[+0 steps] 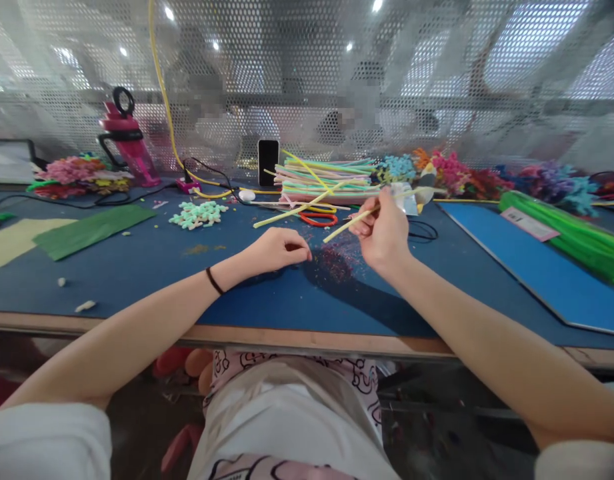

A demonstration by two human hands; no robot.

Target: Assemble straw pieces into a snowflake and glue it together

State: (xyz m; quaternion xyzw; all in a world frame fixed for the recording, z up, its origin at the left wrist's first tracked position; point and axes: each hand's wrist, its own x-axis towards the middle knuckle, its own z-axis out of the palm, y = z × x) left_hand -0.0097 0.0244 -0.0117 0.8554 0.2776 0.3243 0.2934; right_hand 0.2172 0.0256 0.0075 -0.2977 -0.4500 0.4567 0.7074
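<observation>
My right hand point(385, 230) is raised over the table, its fingers closed on a pale yellow pipe cleaner point(341, 230). One end of the stem points down to the left. My left hand point(279, 250) rests on the blue table top with its fingers loosely curled. I see nothing in it, though its palm side is hidden. Between and beyond the hands lie scissors with red and yellow loops point(319, 219). Behind them is a pile of pastel pipe cleaners point(327, 180), with a few yellow ones laid across it. Small coloured fluff point(337, 261) is scattered on the table below my right hand.
Left are short mint pieces point(199, 214), a green sheet point(94, 230) and a pink bottle point(131, 147). A phone point(268, 162) stands at the back. Right are a blue board point(527, 260), a green pipe-cleaner pack point(571, 233) and colourful bundles point(457, 172). A perforated metal screen point(297, 67) rises behind.
</observation>
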